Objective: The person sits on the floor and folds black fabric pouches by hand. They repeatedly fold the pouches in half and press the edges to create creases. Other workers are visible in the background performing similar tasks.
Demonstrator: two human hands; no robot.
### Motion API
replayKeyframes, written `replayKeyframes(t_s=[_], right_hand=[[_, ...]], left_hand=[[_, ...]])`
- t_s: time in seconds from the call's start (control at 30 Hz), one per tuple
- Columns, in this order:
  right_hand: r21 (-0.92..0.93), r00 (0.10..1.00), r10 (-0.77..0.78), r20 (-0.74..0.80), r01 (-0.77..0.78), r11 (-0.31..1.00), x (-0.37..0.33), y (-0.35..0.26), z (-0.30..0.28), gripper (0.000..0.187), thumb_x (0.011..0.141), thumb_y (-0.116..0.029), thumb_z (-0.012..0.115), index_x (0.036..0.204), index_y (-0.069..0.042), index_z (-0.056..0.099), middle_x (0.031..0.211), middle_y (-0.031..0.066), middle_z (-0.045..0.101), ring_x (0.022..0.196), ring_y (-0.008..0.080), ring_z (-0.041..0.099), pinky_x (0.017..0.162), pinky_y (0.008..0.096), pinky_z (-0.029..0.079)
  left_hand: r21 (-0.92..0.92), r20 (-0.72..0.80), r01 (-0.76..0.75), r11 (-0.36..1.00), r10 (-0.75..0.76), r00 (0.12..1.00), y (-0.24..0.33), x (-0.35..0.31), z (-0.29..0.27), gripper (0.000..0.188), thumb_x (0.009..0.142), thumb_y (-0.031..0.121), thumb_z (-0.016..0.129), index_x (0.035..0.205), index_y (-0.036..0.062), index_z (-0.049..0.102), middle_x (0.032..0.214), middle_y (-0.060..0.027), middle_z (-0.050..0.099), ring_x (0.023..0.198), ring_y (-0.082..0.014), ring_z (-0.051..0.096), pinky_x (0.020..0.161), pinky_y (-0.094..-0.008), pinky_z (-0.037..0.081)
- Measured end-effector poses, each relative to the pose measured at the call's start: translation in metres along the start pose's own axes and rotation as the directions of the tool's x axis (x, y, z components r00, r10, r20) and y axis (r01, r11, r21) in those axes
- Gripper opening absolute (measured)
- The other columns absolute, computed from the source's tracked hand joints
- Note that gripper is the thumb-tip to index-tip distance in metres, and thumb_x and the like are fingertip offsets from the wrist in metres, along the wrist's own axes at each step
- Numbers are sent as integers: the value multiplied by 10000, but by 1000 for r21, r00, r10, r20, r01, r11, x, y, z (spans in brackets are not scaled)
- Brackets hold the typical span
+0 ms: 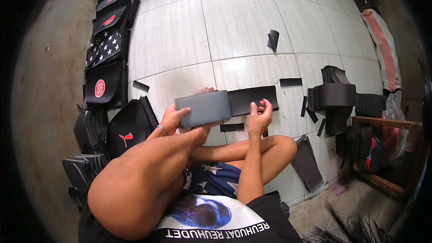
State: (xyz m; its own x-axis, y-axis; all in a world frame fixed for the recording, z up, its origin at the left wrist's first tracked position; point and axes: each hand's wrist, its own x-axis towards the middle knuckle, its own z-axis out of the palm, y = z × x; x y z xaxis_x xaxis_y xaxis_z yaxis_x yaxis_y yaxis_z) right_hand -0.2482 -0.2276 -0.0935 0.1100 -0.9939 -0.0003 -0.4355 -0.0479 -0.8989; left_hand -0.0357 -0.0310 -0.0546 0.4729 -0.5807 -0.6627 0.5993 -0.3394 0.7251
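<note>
A grey rectangular sheet lies over my foot, its surface smooth and slightly shiny. My left hand grips its left end, thumb on top and fingers underneath. Joined to or overlapped by its right edge, a black sheet extends to the right; I cannot tell how the two are fixed. My right hand is over the lower edge of the black sheet, fingers curled in toward the thumb. Whatever may be between those fingertips is too small to make out.
Stacks of black flaps with printed emblems line the left wall. Black strips and a curled black scrap lie on the tiled floor. At right stand a banded black stack, a wooden frame and a pink-striped sack.
</note>
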Motion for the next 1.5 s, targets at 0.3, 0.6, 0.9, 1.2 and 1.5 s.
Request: replayKeyframes(t_s=[0.3, 0.6, 0.9, 1.2, 1.5], right_hand=[[33, 796, -341, 499, 376, 926, -82, -62, 56, 301, 814, -272, 708, 1015, -49, 697, 1007, 79, 608, 958, 263, 570, 862, 398, 404], [276, 993, 106, 53, -117, 954, -10, 3, 9, 157, 956, -129, 558, 938, 12, 624, 828, 30, 583, 766, 115, 507, 706, 259, 421], [-22, 781, -389, 488, 456, 890, -88, -71, 50, 420, 813, -307, 711, 1136, -49, 631, 1100, 111, 589, 1024, 314, 546, 905, 412, 402], [321, 888, 62, 455, -228, 919, -55, -29, 48, 219, 958, -178, 567, 882, 6, 661, 771, 59, 646, 659, 209, 576, 634, 325, 456], [-13, 896, -433, 101, 436, 900, -53, -67, 30, 357, 885, -226, 659, 1154, -12, 561, 1103, 139, 566, 1039, 274, 538, 932, 375, 420]], left_hand=[[164, -9, -55, 985, 58, 998, 16, -6, 18, 316, 787, 37, 748, 1074, -33, 636, 975, -77, 678, 863, -133, 637, 742, -291, 537], [148, -94, -89, 985, 104, 990, 12, -12, 15, 319, 794, 64, 750, 1068, -40, 623, 976, -79, 669, 858, -142, 627, 776, -293, 525], [107, 13, -91, 990, 90, 996, 11, -8, 14, 299, 796, 51, 736, 1064, -39, 639, 962, -63, 671, 820, -136, 624, 751, -294, 528], [215, -33, -70, 974, 79, 996, -1, -1, 14, 294, 823, 103, 709, 1067, -48, 645, 979, -61, 657, 861, -129, 573, 785, -284, 479], [137, 5, -29, 990, 29, 1000, 1, -4, 9, 355, 817, 66, 666, 1145, -52, 597, 1069, -92, 641, 938, -148, 573, 826, -286, 478]])
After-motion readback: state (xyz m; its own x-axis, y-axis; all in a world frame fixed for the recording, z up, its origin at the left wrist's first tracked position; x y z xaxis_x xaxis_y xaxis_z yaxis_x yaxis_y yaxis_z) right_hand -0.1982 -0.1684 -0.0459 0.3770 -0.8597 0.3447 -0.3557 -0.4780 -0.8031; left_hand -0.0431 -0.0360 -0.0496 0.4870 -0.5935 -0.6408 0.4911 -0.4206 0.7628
